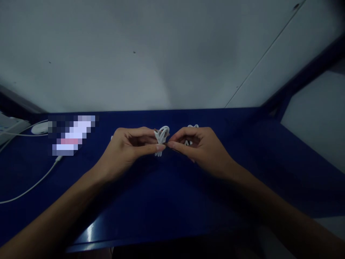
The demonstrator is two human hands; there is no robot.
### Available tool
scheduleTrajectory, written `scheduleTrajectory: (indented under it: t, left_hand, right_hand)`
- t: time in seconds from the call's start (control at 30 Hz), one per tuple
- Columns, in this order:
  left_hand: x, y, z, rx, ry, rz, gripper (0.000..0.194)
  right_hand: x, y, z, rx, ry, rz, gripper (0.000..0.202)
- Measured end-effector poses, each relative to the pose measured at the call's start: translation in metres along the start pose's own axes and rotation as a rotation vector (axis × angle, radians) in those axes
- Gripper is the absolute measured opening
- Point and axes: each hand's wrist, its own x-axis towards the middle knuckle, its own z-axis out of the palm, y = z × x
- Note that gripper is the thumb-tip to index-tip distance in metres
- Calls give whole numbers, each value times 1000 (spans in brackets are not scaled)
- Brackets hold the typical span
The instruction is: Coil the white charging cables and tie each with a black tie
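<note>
**Both hands pinch a coiled white cable over the blue tabletop**

At far left, a white cord (32, 187) trails across the blue tabletop (167, 201), near a blurred patch. The left hand (129, 149) closes thumb and forefinger on a small bundle of white cable (161, 138), held just above the tabletop at centre. The right hand (199, 147) meets it fingertip to fingertip, pinching the same bundle, with more white loops showing behind its fingers.
</note>
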Motion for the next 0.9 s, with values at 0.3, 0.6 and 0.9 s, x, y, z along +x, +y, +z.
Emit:
scheduleTrajectory:
  t: [0.3,0.6,0.9]
  left_hand:
    - [0,-3,1,-41,35,-4,26]
    - [2,-2,-3,-71,-16,-12,25]
    - [1,1,-2,150,-60,107,21]
  right_hand:
    - [3,14,-2,-720,275,-813,14]
    - [0,6,0,-298,192,-369,5]
    - [8,5,-15,506,-350,389,24]
